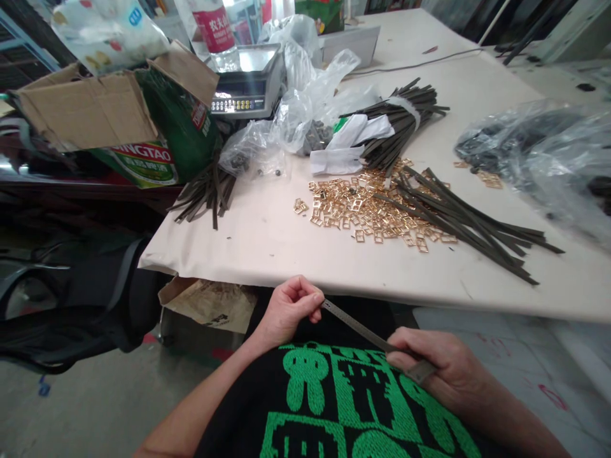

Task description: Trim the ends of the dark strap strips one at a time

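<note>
A thin steel ruler (356, 326) slants down to the right in front of my shirt, between my two hands. My left hand (293, 308) is closed in a pinch at the ruler's upper end, by its small hole. The fingers of my right hand (434, 356) are wrapped round the lower part, and a short end pokes out below them. Whether a dark strap lies along the ruler inside my right hand, I cannot make out. Beyond my hands, a spread pile of small gold buckles (356, 205) lies on the table, with loose dark straps (477, 222) partly over it.
The pale tabletop (248, 242) ends just beyond my hands. A tied strap bundle (401, 121), white paper pieces (338, 159) and plastic bags (305, 95) lie farther back. A scale (248, 83) and a green carton (176, 127) stand at left. Another plastic bag (539, 146) lies right.
</note>
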### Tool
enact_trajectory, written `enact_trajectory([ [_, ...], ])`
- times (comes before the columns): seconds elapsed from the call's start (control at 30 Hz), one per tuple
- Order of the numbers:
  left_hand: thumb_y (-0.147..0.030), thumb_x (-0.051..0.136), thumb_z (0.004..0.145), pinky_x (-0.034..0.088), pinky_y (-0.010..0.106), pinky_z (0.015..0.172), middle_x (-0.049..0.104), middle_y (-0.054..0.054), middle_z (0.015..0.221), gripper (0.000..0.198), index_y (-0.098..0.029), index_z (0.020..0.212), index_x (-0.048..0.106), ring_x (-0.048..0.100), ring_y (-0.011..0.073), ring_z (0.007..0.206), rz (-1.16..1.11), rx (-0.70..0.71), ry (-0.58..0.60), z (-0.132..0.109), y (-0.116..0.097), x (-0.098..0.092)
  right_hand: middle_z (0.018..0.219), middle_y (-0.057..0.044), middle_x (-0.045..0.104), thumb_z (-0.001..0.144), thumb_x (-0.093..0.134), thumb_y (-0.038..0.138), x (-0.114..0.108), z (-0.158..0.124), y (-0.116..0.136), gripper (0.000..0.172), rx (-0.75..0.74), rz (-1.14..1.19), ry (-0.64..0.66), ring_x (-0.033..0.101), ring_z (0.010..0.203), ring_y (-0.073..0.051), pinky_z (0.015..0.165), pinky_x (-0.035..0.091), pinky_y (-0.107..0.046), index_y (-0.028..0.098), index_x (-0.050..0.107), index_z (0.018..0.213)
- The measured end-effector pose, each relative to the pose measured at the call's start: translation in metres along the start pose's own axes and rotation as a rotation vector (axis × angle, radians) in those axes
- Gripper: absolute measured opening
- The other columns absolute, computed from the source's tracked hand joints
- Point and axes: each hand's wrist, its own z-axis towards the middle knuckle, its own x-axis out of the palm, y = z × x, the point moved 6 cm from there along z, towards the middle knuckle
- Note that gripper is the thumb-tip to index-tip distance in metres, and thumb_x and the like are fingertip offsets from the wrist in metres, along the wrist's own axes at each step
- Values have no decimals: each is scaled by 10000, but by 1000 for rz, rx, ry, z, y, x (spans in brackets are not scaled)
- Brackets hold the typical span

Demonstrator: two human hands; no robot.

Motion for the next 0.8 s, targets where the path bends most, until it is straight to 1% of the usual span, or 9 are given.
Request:
enact_trajectory([
  [0.27, -315, 763, 755, 371, 176, 467, 598, -32, 550, 245, -156, 692, 587, 493, 58, 443, 2, -4, -35, 1, 3, -1, 625, 18, 565, 980, 413, 376, 5, 2, -3, 337, 16, 1, 16, 542, 565, -122, 538, 375, -219, 202, 549, 725],
  [0.33, -331, 771, 741, 375, 183, 477, 604, -26, 575, 254, -157, 703, 590, 501, 65, 459, -15, -27, -51, 1, 1, -2, 619, 15, 571, 981, 403, 378, 1, 0, -4, 353, 38, 5, -4, 549, 564, -124, 535, 381, -218, 201, 556, 716],
  [0.4, -351, 768, 739, 388, 191, 499, 628, -11, 644, 252, -160, 745, 604, 523, 77, 499, -26, -60, -86, 0, -2, -3, 630, 11, 600, 979, 406, 379, -10, -6, -7, 354, 61, -3, -55, 571, 574, -129, 540, 396, -216, 204, 577, 724],
  [0.47, -368, 756, 752, 403, 202, 535, 659, 4, 764, 240, -172, 789, 624, 542, 87, 561, -7, -88, -135, -2, -5, -5, 662, 6, 646, 970, 427, 381, -31, -15, -17, 328, 110, -45, -163, 602, 600, -142, 550, 415, -217, 212, 613, 760],
  [0.5, -381, 752, 755, 408, 208, 549, 662, 2, 801, 232, -185, 801, 635, 546, 95, 588, 8, -107, -145, -2, -4, -6, 687, 3, 670, 963, 438, 380, -46, -22, -24, 308, 146, -87, -238, 618, 620, -151, 561, 427, -220, 219, 632, 787],
  [0.57, -434, 758, 733, 395, 224, 549, 652, -10, 762, 252, -208, 760, 650, 526, 108, 585, 39, -146, -143, 0, 4, -8, 724, 0, 702, 949, 450, 388, -81, -35, -41, 283, 248, -213, -411, 644, 651, -171, 584, 445, -233, 233, 659, 835],
  [0.63, -502, 764, 695, 370, 240, 535, 642, -22, 710, 286, -237, 720, 660, 514, 122, 568, 66, -178, -128, 4, 15, -7, 762, -5, 726, 935, 458, 394, -117, -45, -58, 271, 368, -373, -548, 670, 691, -195, 606, 454, -251, 247, 677, 873],
  [0.7, -558, 766, 660, 347, 250, 526, 640, -28, 678, 313, -262, 698, 671, 515, 132, 559, 95, -211, -91, 7, 26, -4, 799, -16, 745, 927, 464, 380, -149, -45, -73, 260, 482, -532, -608, 690, 731, -221, 605, 451, -266, 255, 690, 896],
  [0.8, -612, 768, 620, 339, 264, 527, 650, -26, 669, 352, -278, 686, 682, 527, 140, 554, 150, -257, -6, 10, 38, 3, 800, -27, 758, 945, 450, 365, -185, -21, -88, 278, 577, -707, -590, 701, 738, -229, 581, 435, -271, 254, 701, 903],
])
